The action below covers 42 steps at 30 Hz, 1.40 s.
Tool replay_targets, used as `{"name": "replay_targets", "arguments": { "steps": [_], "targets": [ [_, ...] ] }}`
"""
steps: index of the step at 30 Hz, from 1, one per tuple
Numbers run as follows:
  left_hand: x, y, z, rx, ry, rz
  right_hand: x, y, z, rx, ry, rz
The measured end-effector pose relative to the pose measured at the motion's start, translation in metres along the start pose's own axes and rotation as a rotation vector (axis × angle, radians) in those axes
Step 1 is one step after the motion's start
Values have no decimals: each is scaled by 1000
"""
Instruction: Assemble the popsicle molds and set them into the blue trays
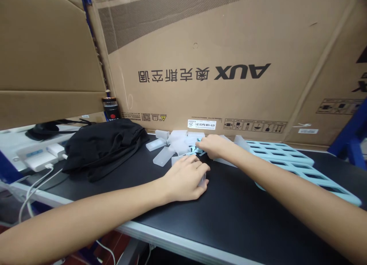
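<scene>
Currently my left hand (186,179) lies palm down on the black surface (243,211), fingers curled over a small frosted plastic case (203,180); only one end of the case shows past the fingertips. My right hand (213,145) reaches further back, fingers bent down into a pile (172,142) of like cases that lies against the foot of the cardboard box (229,47). Its fingertips sit at a small blue part (198,149); I cannot tell whether they have closed on it or only touch it. Two pale blue trays (286,161) lie just right of that hand, partly under the forearm, and a black bag (103,146) lies left of the pile. Handling notes, by my judgement: the case looks thin-walled, hollow and very light, so it should lift with no effort but will skid on the smooth surface if pushed from one side. The frosted plastic is likely slick and somewhat springy; a hard squeeze across the broad faces may bow or crack it. I would take it by the two long narrow edges, thumb opposite fingers, near the middle of its length. The loose pile will shift readily, so a piece is best lifted straight up, not dragged out.
</scene>
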<state>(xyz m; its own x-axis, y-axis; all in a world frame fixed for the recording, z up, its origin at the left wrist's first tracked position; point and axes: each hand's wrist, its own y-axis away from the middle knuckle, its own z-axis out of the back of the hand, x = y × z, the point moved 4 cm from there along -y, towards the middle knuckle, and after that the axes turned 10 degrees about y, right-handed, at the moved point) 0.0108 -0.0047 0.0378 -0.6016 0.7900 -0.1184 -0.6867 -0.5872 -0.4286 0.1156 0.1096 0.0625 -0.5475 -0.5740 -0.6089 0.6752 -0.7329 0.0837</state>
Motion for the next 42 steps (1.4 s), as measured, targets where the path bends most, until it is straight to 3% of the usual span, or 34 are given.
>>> {"name": "replay_targets", "arguments": {
  "steps": [5, 8, 10, 12, 17, 19, 22, 26, 30, 38, 42],
  "targets": [
    [-8, 2, -1, -41, 94, -153, -15, 2, 0, -63, -91, -33],
    [-12, 1, -5, -39, 357, -216, -30, 21, 9, -283, -295, -39],
    [-14, -3, -10, -42, 530, -283, -44, 46, 16, -483, -555, -82],
    [-15, -10, -14, -79, 651, -352, -56, 76, 16, -581, -851, -154],
    [-9, -32, -22, -191, 830, -303, -56, 129, -4, -587, -1469, -321],
    [-6, -35, -23, -194, 856, -244, -46, 134, -9, -608, -1611, -344],
    [-4, -33, -22, -164, 891, -215, -23, 129, -7, -560, -1742, -259],
    [-4, -29, -17, -126, 930, -246, 0, 120, 2, -452, -1722, -126],
    [-1, -28, -19, -76, 891, -239, 6, 117, 1, -457, -1659, -101],
    [1, -23, -20, 95, 682, -257, -2, 121, -5, -445, -1513, -43],
    [-8, -22, -14, 111, 606, -298, -16, 121, -8, -455, -1206, -73]
  ]
}}
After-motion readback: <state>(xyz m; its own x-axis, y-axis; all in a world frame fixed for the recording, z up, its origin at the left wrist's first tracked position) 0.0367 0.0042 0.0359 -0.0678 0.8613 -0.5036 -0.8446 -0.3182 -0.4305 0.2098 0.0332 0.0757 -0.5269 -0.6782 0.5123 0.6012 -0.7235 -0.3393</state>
